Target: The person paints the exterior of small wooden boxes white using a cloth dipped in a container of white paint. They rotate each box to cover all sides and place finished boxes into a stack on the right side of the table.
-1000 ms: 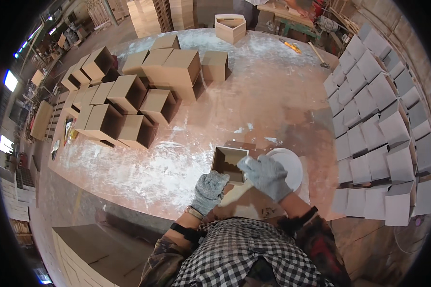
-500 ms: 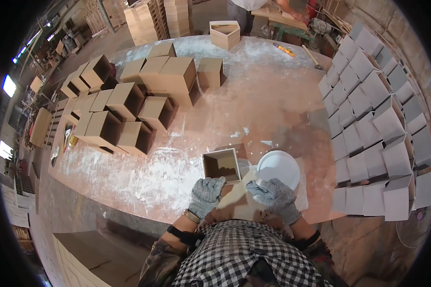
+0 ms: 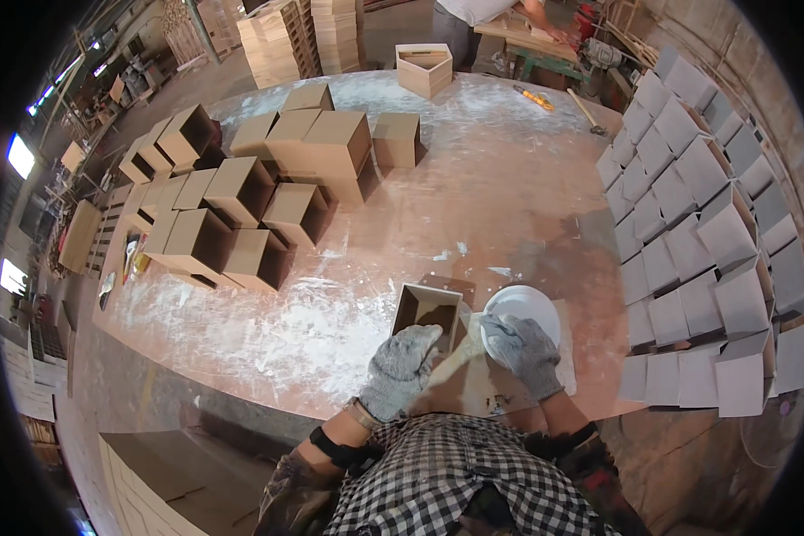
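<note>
My left hand (image 3: 398, 368), in a grey knitted glove, grips the near rim of a small open-topped box (image 3: 427, 305) with brown inner walls and a pale rim. The box sits slightly turned on the table, its opening toward me. My right hand (image 3: 523, 354), gloved alike, is over the near part of a round white tub (image 3: 534, 297). Its fingers are drawn together, and whatever they hold is hidden. Under the tub's near side lies a pale sheet (image 3: 563, 357).
Several brown boxes (image 3: 308, 213) stand in a cluster at left on the white-smeared table (image 3: 473, 205). Stacked whitish boxes (image 3: 679, 241) line the right side. Farther back are a hammer (image 3: 586, 111), a yellow-handled tool (image 3: 534, 97), a wooden box (image 3: 424, 71) and another person (image 3: 460, 27).
My left hand has shifted right with the box, which has turned a little. My right hand has moved over the white tub. The view has shifted slightly.
</note>
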Demonstrator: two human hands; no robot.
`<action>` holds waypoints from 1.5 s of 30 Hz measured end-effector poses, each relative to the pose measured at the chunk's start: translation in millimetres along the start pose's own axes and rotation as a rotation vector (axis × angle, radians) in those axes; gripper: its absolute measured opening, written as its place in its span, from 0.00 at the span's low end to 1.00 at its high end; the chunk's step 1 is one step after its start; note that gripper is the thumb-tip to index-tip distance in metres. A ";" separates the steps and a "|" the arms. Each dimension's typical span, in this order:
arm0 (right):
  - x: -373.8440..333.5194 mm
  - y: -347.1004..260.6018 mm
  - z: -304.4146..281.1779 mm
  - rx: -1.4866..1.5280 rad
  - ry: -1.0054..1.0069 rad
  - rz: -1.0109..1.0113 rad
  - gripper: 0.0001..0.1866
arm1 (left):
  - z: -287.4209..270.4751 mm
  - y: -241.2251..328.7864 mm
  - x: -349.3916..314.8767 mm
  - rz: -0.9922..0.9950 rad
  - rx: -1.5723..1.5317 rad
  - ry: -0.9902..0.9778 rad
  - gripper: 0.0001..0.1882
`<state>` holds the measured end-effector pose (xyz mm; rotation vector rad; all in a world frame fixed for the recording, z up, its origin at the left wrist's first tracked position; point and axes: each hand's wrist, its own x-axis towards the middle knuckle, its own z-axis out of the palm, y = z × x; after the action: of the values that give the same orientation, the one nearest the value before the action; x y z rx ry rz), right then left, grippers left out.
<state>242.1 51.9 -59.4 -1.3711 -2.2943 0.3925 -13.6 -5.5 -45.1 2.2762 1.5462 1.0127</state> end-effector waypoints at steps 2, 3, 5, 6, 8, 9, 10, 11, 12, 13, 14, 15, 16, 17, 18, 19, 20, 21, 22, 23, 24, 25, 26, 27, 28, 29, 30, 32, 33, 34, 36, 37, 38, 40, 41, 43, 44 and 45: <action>14.6 2.8 8.3 -0.178 -0.003 -0.145 0.18 | -6.4 -3.4 -7.5 0.018 0.165 -0.066 0.22; 25.8 0.8 13.8 -0.164 0.044 -0.151 0.19 | -6.8 -5.2 -11.9 0.083 0.252 -0.138 0.24; 52.8 -13.0 12.5 -0.149 0.086 -0.164 0.19 | 11.3 -17.1 -24.6 0.170 0.394 -0.223 0.26; 68.0 -24.5 2.1 -0.254 0.112 -0.295 0.20 | 12.9 -13.7 -20.9 0.170 0.388 -0.221 0.26; 74.6 -28.9 -2.0 -0.372 0.142 -0.416 0.22 | 11.6 -4.8 -8.9 0.046 0.343 -0.294 0.24; 76.3 -32.0 2.4 -0.389 0.007 -0.346 0.22 | 13.5 -5.8 -9.6 0.044 0.342 -0.292 0.24; 76.5 -35.0 4.8 -0.406 -0.126 -0.274 0.23 | 16.8 -7.4 -10.9 0.063 0.333 -0.259 0.23; 70.3 -36.6 1.9 -0.409 -0.126 -0.273 0.23 | 19.1 -8.0 -11.0 0.084 0.323 -0.227 0.22; 68.1 -60.1 -14.9 -0.395 -0.336 -0.185 0.20 | 17.9 -11.1 -14.9 0.068 0.328 -0.227 0.22; 63.8 -72.4 -24.0 -0.384 -0.543 -0.086 0.17 | 17.3 -12.3 -16.8 0.063 0.317 -0.215 0.22; 54.2 -70.0 -18.1 -0.381 -0.547 -0.090 0.17 | 16.9 -13.7 -18.9 0.058 0.306 -0.203 0.22; 37.0 -60.7 -12.8 -0.252 -0.482 -0.229 0.18 | 19.1 -15.3 -21.3 0.060 0.297 -0.199 0.22; 22.0 -48.5 -8.1 -0.125 -0.412 -0.368 0.18 | 20.3 -17.5 -23.3 0.075 0.288 -0.173 0.23; 11.2 -25.7 4.2 -0.100 -0.319 -0.589 0.17 | 23.2 -16.9 -20.0 0.103 0.275 -0.149 0.23; 15.5 -27.3 0.7 -0.097 -0.321 -0.593 0.17 | 22.9 -17.3 -20.3 0.099 0.277 -0.149 0.23; 24.4 -32.3 -8.7 -0.115 -0.248 -0.645 0.16 | 22.2 -17.3 -21.3 0.108 0.294 -0.137 0.24; 35.9 -37.7 -19.4 -0.132 -0.174 -0.696 0.16 | 22.1 -17.9 -22.6 0.116 0.310 -0.125 0.25; 52.4 -46.3 -28.9 -0.282 -0.285 -0.679 0.17 | 21.8 -19.8 -26.4 0.105 0.316 -0.136 0.25; 64.5 -46.9 -30.5 -0.278 -0.285 -0.673 0.17 | 23.2 -21.6 -26.4 0.108 0.328 -0.150 0.25; 74.1 -47.5 -31.4 -0.280 -0.219 -0.522 0.16 | 23.3 -22.3 -27.3 0.111 0.339 -0.163 0.25; 78.7 -46.5 -32.5 -0.289 -0.153 -0.362 0.16 | 24.7 -21.9 -26.7 0.120 0.331 -0.169 0.25; 82.4 -45.0 -27.9 -0.293 -0.148 -0.354 0.16 | 24.7 -21.9 -25.3 0.123 0.322 -0.158 0.26; 85.8 -42.2 -18.8 -0.397 -0.191 -0.298 0.16 | 25.3 -21.5 -23.6 0.126 0.313 -0.148 0.26; 91.1 -47.5 -14.5 -0.496 -0.234 -0.250 0.17 | 25.6 -21.9 -23.4 0.128 0.317 -0.147 0.26; 90.3 -53.1 -13.6 -0.495 -0.229 -0.250 0.17 | 27.3 -21.7 -23.1 0.135 0.306 -0.132 0.26; 84.5 -60.0 -15.1 -0.490 -0.295 -0.124 0.16 | 27.9 -21.9 -21.7 0.143 0.295 -0.117 0.26; 76.0 -68.2 -17.0 -0.478 -0.368 -0.005 0.15 | 26.9 -22.8 -22.4 0.139 0.298 -0.119 0.26; 51.0 -79.8 -18.5 -0.489 -0.355 -0.143 0.14 | 24.5 -25.2 -27.9 0.145 0.317 -0.107 0.26; 44.9 -85.0 -20.2 -0.482 -0.488 -0.155 0.13 | 24.9 -25.3 -27.5 0.147 0.313 -0.103 0.26; 38.7 -88.3 -21.1 -0.473 -0.622 -0.167 0.12 | 24.4 -26.3 -28.2 0.140 0.286 -0.106 0.26; 27.8 -72.3 -29.7 -0.345 -0.513 -0.264 0.14 | 24.0 -25.9 -28.9 0.129 0.260 -0.111 0.26; 29.8 -64.4 -30.1 -0.271 -0.328 -0.285 0.13 | 23.4 -25.2 -29.0 0.136 0.277 -0.106 0.26; 35.2 -59.3 -27.4 -0.195 -0.144 -0.304 0.12 | 22.5 -25.2 -29.9 0.140 0.295 -0.102 0.26; 63.7 -53.3 -20.9 -0.265 -0.323 -0.113 0.10 | 24.5 -25.1 -28.5 0.143 0.283 -0.118 0.26; 72.3 -51.3 -20.7 -0.314 -0.150 -0.151 0.10 | 25.8 -25.2 -28.0 0.142 0.276 -0.126 0.26; 80.9 -46.3 -15.9 -0.424 0.031 -0.272 0.09 | 27.5 -25.1 -25.6 0.156 0.285 -0.113 0.26; 80.6 -46.7 -11.9 -0.430 0.037 -0.270 0.09 | 28.5 -24.4 -23.4 0.167 0.291 -0.105 0.26; 76.6 -49.6 -3.6 -0.514 -0.037 -0.204 0.10 | 29.8 -24.8 -22.4 0.169 0.293 -0.105 0.26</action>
<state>174.5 96.3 -17.0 -1.3303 -2.6473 -0.2592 -17.6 -8.7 -89.6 2.6495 1.5692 0.7286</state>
